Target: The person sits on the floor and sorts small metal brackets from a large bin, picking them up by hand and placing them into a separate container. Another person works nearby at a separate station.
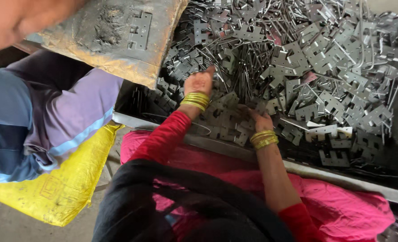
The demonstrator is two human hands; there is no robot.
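We see left hand (200,82) and right hand (260,121) both buried in the pile of grey metal brackets (297,67); can't tell either grip, fingers hidden among brackets.

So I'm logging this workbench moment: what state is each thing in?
left hand: reaching into the metal plates, fingers buried
right hand: resting on the plates, grip unclear
stamped metal plates: heaped loose, mixed with thin rods
yellow sack: lying crumpled
dirty pad: one plate on it
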